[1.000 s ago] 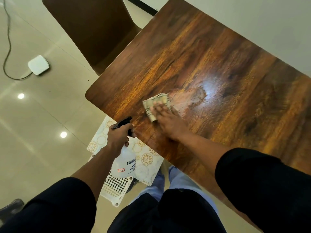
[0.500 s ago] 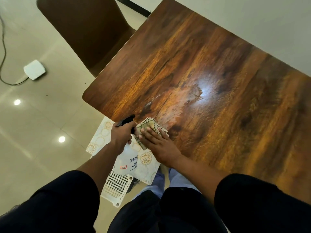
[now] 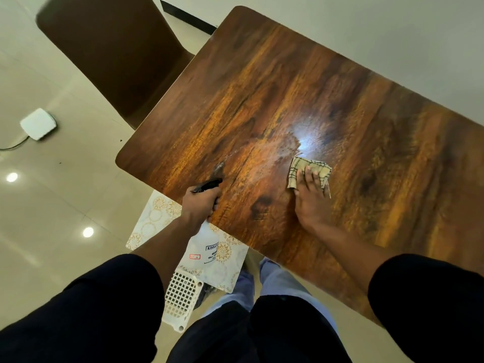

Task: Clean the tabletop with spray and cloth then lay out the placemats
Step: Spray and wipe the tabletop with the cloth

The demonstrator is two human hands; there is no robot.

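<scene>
A person stands at the near edge of a glossy wood-grain surface [image 3: 327, 95], seen from above. The right hand [image 3: 310, 197] lies flat on a folded, patterned cloth [image 3: 310, 167], its fingers [image 3: 309, 176] straight and pressing the cloth onto the surface just below a bright reflection of light. A pale, wet-looking smear spreads across the wood to the left of the cloth. The left hand [image 3: 200, 205] grips a white spray bottle [image 3: 207, 247] by its neck, fingers curled round the black trigger head, which points over the near left edge of the surface; the bottle's body hangs below that edge. Under the bottle, off the surface, lie cream placemats [image 3: 230, 260] with gold circular patterns, resting on a white lattice basket [image 3: 180, 297]. A brown chair [image 3: 112, 53] stands at the far left, and a small white box [image 3: 38, 123] with a cable sits on the tiled floor [image 3: 65, 179].
</scene>
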